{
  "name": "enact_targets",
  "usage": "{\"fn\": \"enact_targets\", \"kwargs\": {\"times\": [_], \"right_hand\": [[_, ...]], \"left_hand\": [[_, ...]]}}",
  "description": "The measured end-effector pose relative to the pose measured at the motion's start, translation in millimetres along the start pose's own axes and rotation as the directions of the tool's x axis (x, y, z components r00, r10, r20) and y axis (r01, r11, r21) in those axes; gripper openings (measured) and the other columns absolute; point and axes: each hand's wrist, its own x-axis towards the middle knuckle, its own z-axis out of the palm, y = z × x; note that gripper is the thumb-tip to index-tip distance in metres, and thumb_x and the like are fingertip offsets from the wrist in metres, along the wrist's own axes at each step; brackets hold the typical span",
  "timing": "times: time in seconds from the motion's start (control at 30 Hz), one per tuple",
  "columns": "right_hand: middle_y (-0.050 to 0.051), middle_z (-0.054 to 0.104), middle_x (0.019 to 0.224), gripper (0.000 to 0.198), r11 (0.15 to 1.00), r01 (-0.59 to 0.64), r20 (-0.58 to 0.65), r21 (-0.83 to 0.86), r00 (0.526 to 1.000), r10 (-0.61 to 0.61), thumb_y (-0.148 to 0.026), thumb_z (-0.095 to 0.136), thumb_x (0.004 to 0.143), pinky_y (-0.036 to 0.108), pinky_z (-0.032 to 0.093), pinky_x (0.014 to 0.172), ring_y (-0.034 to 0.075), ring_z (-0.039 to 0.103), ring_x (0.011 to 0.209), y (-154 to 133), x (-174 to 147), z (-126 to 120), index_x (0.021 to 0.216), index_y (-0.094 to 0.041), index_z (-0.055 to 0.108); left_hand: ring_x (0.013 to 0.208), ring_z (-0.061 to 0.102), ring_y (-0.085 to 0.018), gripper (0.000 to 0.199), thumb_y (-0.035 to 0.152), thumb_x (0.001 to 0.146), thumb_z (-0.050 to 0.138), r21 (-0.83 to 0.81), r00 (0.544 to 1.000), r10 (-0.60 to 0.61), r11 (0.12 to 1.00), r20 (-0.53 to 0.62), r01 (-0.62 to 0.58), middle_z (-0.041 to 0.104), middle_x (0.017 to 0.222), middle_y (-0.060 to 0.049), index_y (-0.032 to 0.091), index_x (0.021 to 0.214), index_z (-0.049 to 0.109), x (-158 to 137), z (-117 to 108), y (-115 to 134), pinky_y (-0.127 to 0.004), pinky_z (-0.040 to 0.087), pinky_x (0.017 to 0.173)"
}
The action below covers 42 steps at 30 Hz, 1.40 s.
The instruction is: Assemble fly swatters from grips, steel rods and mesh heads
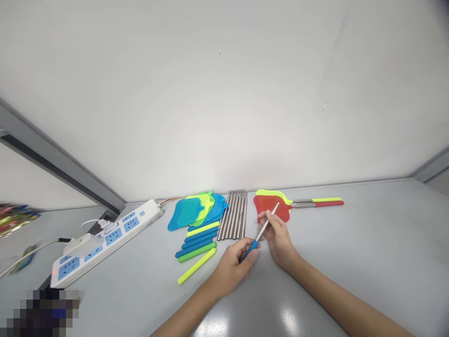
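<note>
My left hand [235, 263] is closed around a blue handle sleeve [251, 248]. A steel rod [262, 229] sticks up out of that sleeve, tilted to the upper right, and the fingers of my right hand [278, 236] pinch it below its tip. Just behind my right hand lies a red fly swatter [270, 206] partly over a yellow one [317, 200], both with rods and handles pointing right. Left of them several bare steel rods [233, 215] lie side by side. Nearer my left hand are several loose sleeves in blue, green [197, 252] and yellow [197, 267].
A pile of blue, yellow and green swatter heads [187, 211] lies left of the rods. Farther left a white power strip [108, 241] holds plugs with trailing cables. The grey table [368, 243] meets a white wall [224, 103] behind. Shiny packets [14, 217] are at far left.
</note>
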Motion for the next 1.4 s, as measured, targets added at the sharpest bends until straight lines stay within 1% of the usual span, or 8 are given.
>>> {"fn": "enact_targets", "kwargs": {"times": [0.23,0.4,0.5,0.7,0.93,1.07,1.23,1.4], "right_hand": [[-0.002,0.04,0.059,0.02,0.973,-0.122,0.075,0.195,0.991,0.109,-0.038,0.053,0.074,0.027,0.04,0.056,0.012,0.041,0.055,-28.3,4.7,7.4,0.069,-0.019,0.055],[-0.006,0.026,0.051,0.025,0.936,-0.226,0.117,0.271,0.972,0.202,-0.033,0.052,0.075,0.023,0.032,0.046,0.008,0.027,0.043,-45.1,0.5,14.7,0.057,-0.019,0.043],[-0.007,0.021,0.049,0.033,0.944,-0.193,0.08,0.268,0.981,0.178,-0.034,0.051,0.075,0.023,0.028,0.042,0.007,0.022,0.041,-52.9,1.2,12.6,0.052,-0.019,0.034],[-0.008,0.018,0.047,0.034,0.945,-0.114,0.061,0.306,0.993,0.101,-0.029,0.049,0.076,0.021,0.026,0.039,0.007,0.021,0.04,-64.1,6.8,5.5,0.051,-0.019,0.029],[-0.008,0.014,0.042,0.038,0.916,-0.198,0.056,0.35,0.98,0.191,-0.027,0.047,0.077,0.021,0.018,0.035,0.007,0.012,0.038,-57.2,-3.6,11.5,0.048,-0.019,0.024],[-0.008,0.014,0.041,0.04,0.9,-0.236,0.042,0.366,0.971,0.237,-0.029,0.048,0.078,0.021,0.016,0.035,0.006,0.011,0.037,-47.4,-11.8,15.0,0.047,-0.019,0.024],[-0.008,0.013,0.041,0.042,0.892,-0.22,0.015,0.394,0.972,0.234,-0.029,0.048,0.078,0.021,0.013,0.035,0.006,0.01,0.037,-40.7,-16.0,15.6,0.047,-0.019,0.022],[-0.008,0.011,0.041,0.044,0.871,-0.244,0.064,0.426,0.969,0.24,-0.031,0.049,0.078,0.022,0.01,0.035,0.006,0.007,0.037,-35.9,-22.9,16.1,0.047,-0.018,0.02]], "left_hand": [[0.047,0.04,-0.008,0.032,0.042,0.082,0.039,0.05,1.0,0.019,0.999,0.013,-0.02,0.044,0.06,0.002,0.015,0.089,0.052,1.2,1.9,-4.6,-0.02,0.031,0.045],[0.046,0.039,-0.007,0.034,0.044,0.082,0.037,0.063,0.999,0.032,0.998,0.01,-0.032,0.043,0.06,0.003,0.014,0.089,0.052,1.0,3.1,-5.1,-0.019,0.031,0.045],[0.045,0.039,-0.007,0.034,0.044,0.082,0.037,0.09,0.999,0.043,0.995,-0.004,-0.042,0.043,0.057,0.003,0.015,0.088,0.052,0.4,3.9,-5.4,-0.02,0.031,0.045],[0.046,0.037,-0.008,0.033,0.044,0.082,0.036,0.136,0.999,0.041,0.99,-0.012,-0.039,0.04,0.056,0.004,0.015,0.088,0.052,0.3,4.7,-6.2,-0.02,0.029,0.046],[0.053,0.034,-0.009,0.035,0.042,0.086,0.026,0.286,0.998,0.066,0.956,-0.006,-0.061,0.036,0.057,0.004,0.017,0.069,0.042,-1.3,7.9,-4.6,-0.022,0.026,0.05],[0.053,0.034,-0.01,0.036,0.042,0.087,0.021,0.341,0.999,0.049,0.939,0.002,-0.047,0.036,0.056,0.005,0.018,0.066,0.037,-3.1,11.3,-6.3,-0.023,0.025,0.051],[0.053,0.035,-0.01,0.037,0.043,0.087,0.019,0.362,1.0,0.021,0.932,-0.01,-0.016,0.036,0.056,0.004,0.018,0.065,0.036,-4.4,16.1,-10.3,-0.023,0.024,0.051],[0.053,0.037,-0.011,0.036,0.041,0.088,0.019,0.367,0.998,0.054,0.929,-0.035,-0.038,0.038,0.057,0.004,0.019,0.066,0.035,-9.7,22.2,-12.6,-0.023,0.025,0.052]]}}
